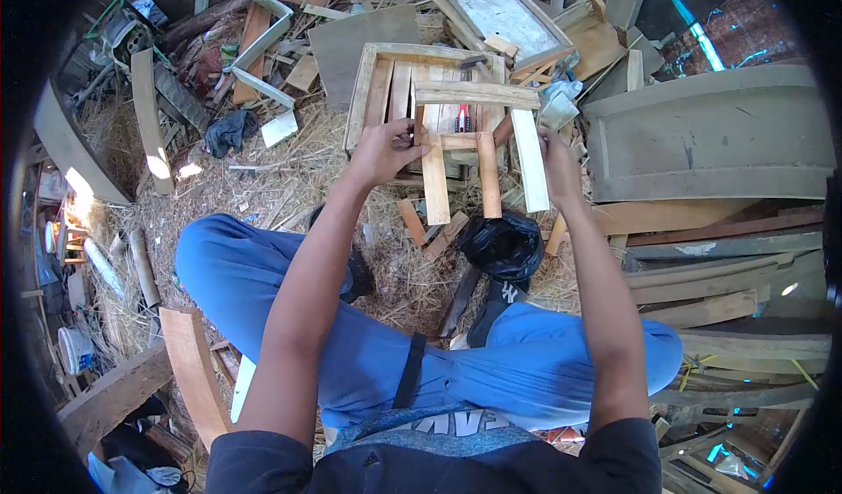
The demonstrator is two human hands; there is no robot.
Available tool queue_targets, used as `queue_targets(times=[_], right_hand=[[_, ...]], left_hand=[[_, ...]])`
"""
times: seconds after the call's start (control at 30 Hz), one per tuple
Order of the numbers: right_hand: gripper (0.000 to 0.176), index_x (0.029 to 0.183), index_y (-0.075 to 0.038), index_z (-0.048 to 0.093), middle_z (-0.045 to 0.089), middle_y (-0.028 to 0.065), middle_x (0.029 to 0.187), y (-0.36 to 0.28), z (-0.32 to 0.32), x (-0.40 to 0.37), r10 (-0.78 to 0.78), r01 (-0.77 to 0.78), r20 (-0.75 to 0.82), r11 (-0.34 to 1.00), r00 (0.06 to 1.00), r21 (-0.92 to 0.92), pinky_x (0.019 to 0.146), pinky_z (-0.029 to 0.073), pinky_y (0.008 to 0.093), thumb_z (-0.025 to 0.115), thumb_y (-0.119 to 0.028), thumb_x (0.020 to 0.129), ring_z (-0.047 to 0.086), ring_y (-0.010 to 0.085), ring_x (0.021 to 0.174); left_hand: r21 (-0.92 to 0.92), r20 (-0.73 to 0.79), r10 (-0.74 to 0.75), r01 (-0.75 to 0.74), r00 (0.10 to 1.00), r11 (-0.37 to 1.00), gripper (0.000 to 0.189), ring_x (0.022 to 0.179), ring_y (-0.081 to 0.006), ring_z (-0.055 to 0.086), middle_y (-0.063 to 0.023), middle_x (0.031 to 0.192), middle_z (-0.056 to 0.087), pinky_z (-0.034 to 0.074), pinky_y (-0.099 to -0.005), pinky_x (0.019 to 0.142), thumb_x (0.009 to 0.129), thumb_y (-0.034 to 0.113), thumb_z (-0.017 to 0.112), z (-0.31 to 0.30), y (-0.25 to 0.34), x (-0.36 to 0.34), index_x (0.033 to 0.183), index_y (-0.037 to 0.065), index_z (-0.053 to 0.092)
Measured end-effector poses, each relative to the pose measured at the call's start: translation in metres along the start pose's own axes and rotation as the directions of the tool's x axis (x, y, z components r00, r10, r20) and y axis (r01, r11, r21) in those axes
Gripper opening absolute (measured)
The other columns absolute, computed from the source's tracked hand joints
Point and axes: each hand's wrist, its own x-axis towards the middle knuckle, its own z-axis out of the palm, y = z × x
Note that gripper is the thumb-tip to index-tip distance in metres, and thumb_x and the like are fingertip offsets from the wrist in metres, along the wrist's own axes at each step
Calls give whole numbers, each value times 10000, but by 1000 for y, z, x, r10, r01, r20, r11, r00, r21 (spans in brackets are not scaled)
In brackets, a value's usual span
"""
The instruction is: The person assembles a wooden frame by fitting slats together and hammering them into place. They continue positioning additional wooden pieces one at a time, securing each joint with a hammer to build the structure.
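Note:
A small wooden stool-like frame [478, 96] with several legs is in front of me, over a low slatted table [355, 99]. My left hand [386, 150] is closed on the frame's left side, thumb against the upper end of a pale leg [436, 182]. At the other side, my right hand [561, 168] grips next to a whitish leg [530, 161]; its fingers are partly hidden behind that leg. A rounder brown leg [489, 178] stands between them. Behind the frame, a red-and-black tool [462, 118] and a hammer [474, 61] rest on the slatted table.
Below the frame sits a black plastic bag [500, 247], with wood offcuts [412, 222] beside it. Stacked planks [719, 270] and a large panel [702, 134] line the right. Straw [219, 231] and scrap wood cover the ground. A curved board [195, 375] stands at lower left.

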Motion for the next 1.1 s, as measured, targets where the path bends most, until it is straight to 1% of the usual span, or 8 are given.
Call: queue_targets(times=[0.13,0.2,0.23,0.43,0.67,0.83,1.07,1.1], right_hand=[[329,1216,8,623,699,224,930,1,-37,-20,107,-107,-18,994,994,11,785,517,485,530,-261,1050,688,385,872],[358,1238,4,622,654,138,808,13,-56,-40,-6,17,-39,952,999,305,722,507,412,543,-299,1065,643,241,751],[372,1274,-12,607,560,39,757,47,-59,-47,81,-122,150,949,985,290,635,460,316,540,-319,1076,532,115,701],[290,1265,-48,583,452,-46,697,47,-108,-117,203,-433,443,739,873,517,507,339,235,507,-265,1088,419,44,583],[197,1171,-62,634,481,-40,730,59,-138,-117,152,-484,671,806,725,341,530,351,244,522,-194,1077,428,51,607],[347,1387,-41,588,489,-5,721,25,-108,-116,-39,-191,508,899,861,393,589,423,276,525,-132,1058,437,89,630],[428,1468,-43,520,654,111,942,-30,-76,-87,-19,-223,558,905,829,361,723,515,334,461,-45,1044,593,150,734],[443,1466,-33,513,677,145,981,-28,-69,-84,-129,-56,451,926,883,373,760,523,364,455,-20,1028,643,216,796]], left_hand=[[27,7,-38,38,999,999,347,916,-245,767,-154,972,775,597,-363,834,839,202,831,0,4,-1,1123,27,733],[-20,-10,9,-10,1000,1000,349,918,-243,767,-154,977,774,596,-360,832,839,196,831,3,-7,1,1130,32,729],[1,-2,-4,4,1000,1000,344,918,-236,766,-152,983,774,594,-355,832,838,188,832,3,-7,1,1131,39,729],[19,10,-4,4,1000,1000,361,868,-220,755,-149,969,771,593,-352,818,834,194,842,0,-1,2,1129,23,723],[-10,2,-75,75,997,997,260,920,-135,712,-83,970,765,588,-323,850,846,107,833,-3,16,-1,1059,-2,733],[11,36,-76,76,996,997,258,911,-120,696,-53,953,756,578,-312,858,846,112,837,-3,9,3,1057,3,736],[-59,16,-47,48,999,997,324,781,-152,699,-89,853,750,572,-326,763,801,225,871,1,-10,8,1027,31,742],[-46,23,-36,37,999,998,328,769,-150,690,-84,845,746,567,-328,751,794,228,875,0,-12,9,1025,36,742]])
